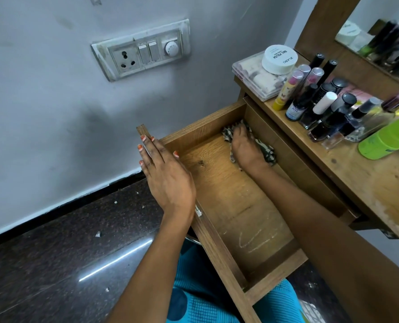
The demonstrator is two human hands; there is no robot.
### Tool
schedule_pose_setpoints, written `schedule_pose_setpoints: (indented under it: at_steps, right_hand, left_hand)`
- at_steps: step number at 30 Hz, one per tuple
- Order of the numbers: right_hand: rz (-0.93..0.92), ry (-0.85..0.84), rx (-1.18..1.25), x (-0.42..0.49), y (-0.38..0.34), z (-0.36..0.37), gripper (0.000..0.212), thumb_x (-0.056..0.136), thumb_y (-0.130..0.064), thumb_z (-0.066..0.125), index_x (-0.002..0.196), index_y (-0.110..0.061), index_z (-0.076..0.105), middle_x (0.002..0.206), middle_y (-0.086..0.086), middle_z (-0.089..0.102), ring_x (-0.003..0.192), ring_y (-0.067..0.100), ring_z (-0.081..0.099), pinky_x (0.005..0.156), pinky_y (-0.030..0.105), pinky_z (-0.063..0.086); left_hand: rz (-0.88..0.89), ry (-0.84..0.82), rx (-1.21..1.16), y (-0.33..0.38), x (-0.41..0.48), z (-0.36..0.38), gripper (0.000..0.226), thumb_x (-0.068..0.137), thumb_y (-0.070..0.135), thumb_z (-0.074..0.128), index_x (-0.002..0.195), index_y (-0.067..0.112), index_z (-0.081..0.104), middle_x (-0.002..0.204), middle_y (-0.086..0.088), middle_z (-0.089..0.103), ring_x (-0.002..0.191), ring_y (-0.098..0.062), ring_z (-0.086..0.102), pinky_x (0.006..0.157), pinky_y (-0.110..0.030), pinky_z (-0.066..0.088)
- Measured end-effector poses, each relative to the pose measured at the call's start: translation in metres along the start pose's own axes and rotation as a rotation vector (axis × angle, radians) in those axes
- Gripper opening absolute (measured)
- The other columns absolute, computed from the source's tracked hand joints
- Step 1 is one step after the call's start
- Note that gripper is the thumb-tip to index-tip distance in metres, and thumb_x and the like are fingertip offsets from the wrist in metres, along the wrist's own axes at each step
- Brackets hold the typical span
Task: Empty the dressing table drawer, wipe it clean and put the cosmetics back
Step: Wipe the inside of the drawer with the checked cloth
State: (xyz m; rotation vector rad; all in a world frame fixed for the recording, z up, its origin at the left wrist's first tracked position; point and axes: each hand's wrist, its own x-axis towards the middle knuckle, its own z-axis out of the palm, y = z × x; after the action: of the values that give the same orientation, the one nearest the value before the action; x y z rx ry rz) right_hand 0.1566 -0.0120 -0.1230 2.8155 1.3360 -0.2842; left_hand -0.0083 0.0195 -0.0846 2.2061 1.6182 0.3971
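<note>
The wooden drawer of the dressing table is pulled out, with nothing in it but a cloth. My right hand presses a black-and-white patterned cloth onto the drawer floor at its far corner. My left hand rests flat, fingers straight, on the drawer's front panel near its left end. White scratch-like marks show on the drawer floor near me. The cosmetics, several bottles, tubes and nail polishes, stand crowded on the table top.
A white round jar sits on a clear plastic box at the table's back corner. A green bottle lies on the table. A mirror stands behind. A switchboard is on the wall; the dark floor is left.
</note>
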Motion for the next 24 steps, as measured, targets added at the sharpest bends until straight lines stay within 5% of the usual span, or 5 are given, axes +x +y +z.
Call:
schedule_pose_setpoints:
  at_steps: [11,24]
  right_hand:
    - [0.076,0.043,-0.031,-0.038,0.013,0.014,0.049,0.097,-0.003,0.027,0.142,0.007,0.009,0.151,0.026,0.009,0.14,0.032,0.02,0.115,0.035,0.02]
    - [-0.043,-0.001,0.076,0.003,0.004,0.004,0.049,0.091,0.001,0.043,0.136,0.001,0.025,0.152,0.02,0.012,0.141,0.029,0.017,0.117,0.035,0.015]
  left_hand:
    - [-0.003,0.0,-0.016,-0.001,0.0,-0.001,0.051,0.1,0.017,0.021,0.145,0.002,0.002,0.156,-0.013,-0.001,0.144,-0.028,-0.002,0.117,-0.035,0.002]
    - [-0.01,-0.003,-0.011,-0.001,0.002,0.002,0.052,0.1,0.018,0.021,0.145,0.002,0.0,0.156,-0.012,-0.003,0.144,-0.027,-0.003,0.117,-0.034,0.001]
